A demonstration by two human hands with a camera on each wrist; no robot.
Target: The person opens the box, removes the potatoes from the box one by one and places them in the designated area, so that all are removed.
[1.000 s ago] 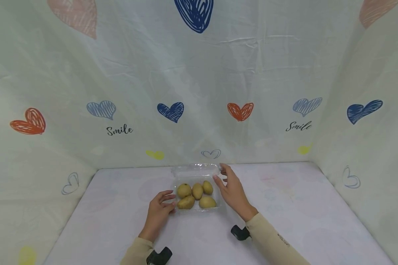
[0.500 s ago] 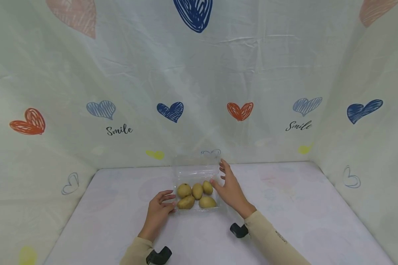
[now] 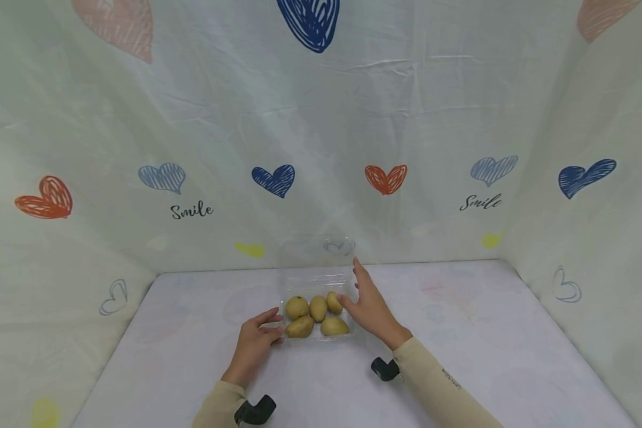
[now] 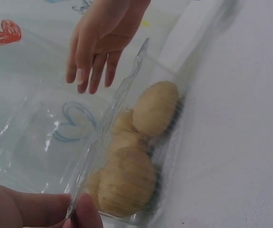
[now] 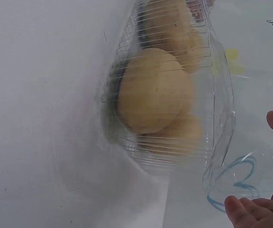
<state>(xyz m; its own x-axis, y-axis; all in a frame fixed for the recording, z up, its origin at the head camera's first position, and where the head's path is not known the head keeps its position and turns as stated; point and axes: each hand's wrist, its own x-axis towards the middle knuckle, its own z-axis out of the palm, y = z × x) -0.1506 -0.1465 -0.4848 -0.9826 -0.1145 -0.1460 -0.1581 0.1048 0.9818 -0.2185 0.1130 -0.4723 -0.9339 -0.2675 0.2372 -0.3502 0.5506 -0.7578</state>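
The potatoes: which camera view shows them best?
The head view: all five potatoes can be told apart, though the right hand slightly overlaps one. In the left wrist view they overlap one another; the right wrist view shows them overlapping too, through the clear ribbed container.

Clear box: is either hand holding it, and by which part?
The left hand pinches the box by its rim, at the left end. The right hand holds nothing; its fingers are extended.

Near the far edge of the matt, fine-textured table (image 3: 321, 386), the ribbed container (image 5: 223, 104) is glossy clear plastic, the potatoes (image 3: 318, 309) matt; the backdrop (image 3: 321, 119) looks faintly shiny and creased.
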